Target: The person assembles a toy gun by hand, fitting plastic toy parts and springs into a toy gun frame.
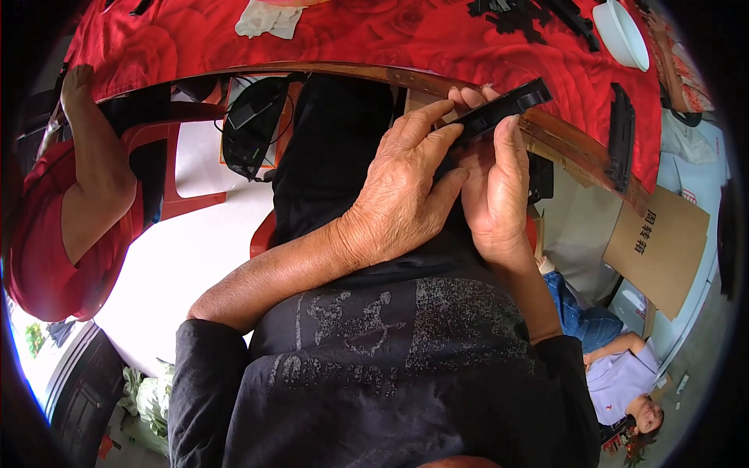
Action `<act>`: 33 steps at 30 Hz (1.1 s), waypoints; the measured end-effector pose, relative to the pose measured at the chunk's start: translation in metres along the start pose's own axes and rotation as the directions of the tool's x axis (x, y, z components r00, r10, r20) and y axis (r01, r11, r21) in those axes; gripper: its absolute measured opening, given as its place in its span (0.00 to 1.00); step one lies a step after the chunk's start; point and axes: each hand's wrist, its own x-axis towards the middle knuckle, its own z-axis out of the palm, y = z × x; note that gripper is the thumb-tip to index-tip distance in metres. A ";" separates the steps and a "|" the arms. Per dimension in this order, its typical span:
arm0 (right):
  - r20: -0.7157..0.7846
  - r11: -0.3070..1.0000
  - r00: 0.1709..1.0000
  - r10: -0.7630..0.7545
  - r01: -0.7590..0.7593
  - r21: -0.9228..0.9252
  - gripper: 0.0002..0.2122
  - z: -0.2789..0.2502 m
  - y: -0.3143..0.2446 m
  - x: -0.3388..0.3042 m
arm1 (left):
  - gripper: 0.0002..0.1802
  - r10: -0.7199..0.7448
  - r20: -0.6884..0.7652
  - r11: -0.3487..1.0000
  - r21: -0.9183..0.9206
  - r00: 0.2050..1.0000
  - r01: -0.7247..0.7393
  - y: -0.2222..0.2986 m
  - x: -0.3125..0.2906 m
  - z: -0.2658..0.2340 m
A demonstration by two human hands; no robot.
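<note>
Held up just above the near edge of the counter (351,43), right of the middle: a slim black plastic part (509,108), tilted, with its free end toward the far right. Clamped between thumb and fingers of the right hand (493,183), palm turned up. Laid over the near left end of the part, with fingertips touching it: the left hand (402,179), back upward, close beside the right one. Cannot tell a firm pinch from a light touch there, with the end hidden behind the fingers.

Over the counter, a red rose-patterned cloth (187,47); along its near side, a bare wooden edge (577,144). At the far right, a loose pile of black pieces (511,22), with a white bowl (622,35) just to the right. Nearer, by the right end of the wooden edge, a long black strip (621,132). At the far side, left of the middle, a crumpled white cloth (269,19). Below the counter on the left, a black bag (251,125); farther left, a co-worker's bent arm (97,164) in a red sleeve. Below on the right, a brown cardboard box (663,265).
</note>
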 end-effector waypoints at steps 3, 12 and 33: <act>0.005 1.000 1.000 0.002 -0.002 -0.008 0.22 0.000 0.001 0.000 | 0.26 -0.015 0.036 1.000 0.024 0.999 0.014 0.002 0.000 -0.002; 0.034 1.000 0.999 -0.008 0.009 -0.015 0.22 0.000 0.002 -0.001 | 0.29 0.005 0.065 0.997 0.080 0.998 -0.010 0.002 -0.001 -0.004; 0.022 1.000 0.999 0.023 -0.022 -0.011 0.22 0.002 0.003 -0.001 | 0.28 0.098 0.065 0.984 0.146 0.993 -0.106 -0.001 0.004 -0.005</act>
